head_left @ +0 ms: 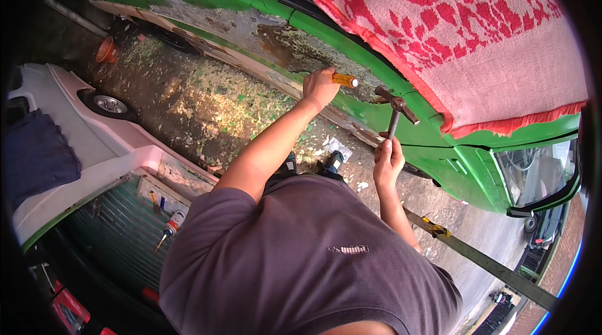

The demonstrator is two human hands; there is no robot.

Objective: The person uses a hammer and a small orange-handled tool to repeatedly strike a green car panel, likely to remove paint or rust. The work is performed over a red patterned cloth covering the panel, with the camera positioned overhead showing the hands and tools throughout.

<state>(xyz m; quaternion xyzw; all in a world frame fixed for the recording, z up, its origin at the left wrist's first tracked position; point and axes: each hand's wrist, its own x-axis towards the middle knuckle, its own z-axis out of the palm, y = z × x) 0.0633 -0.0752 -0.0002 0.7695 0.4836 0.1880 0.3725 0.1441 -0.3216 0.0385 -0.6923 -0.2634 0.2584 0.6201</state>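
Note:
My left hand (320, 89) is closed around a tool with an amber handle (345, 80). The handle's butt end points right, and its blade is hidden, so I cannot tell if it is a screwdriver or a chisel. My right hand (389, 159) grips a hammer (399, 108) by its metal shaft, the head raised just right of the amber handle and apart from it. Both hands are at the side of a green car body (433, 123). Its panel has a rough, stripped patch (279, 37) of grey and brown beside my left hand.
A red and pink patterned towel (439, 28) covers the car's top. Chips litter the ground (207, 106) at left. Behind me stands a pale pink car (116, 141) with a caulking tube (174, 223) on it. A long metal bar (483, 260) runs at lower right; an orange cone (107, 51) stands far left.

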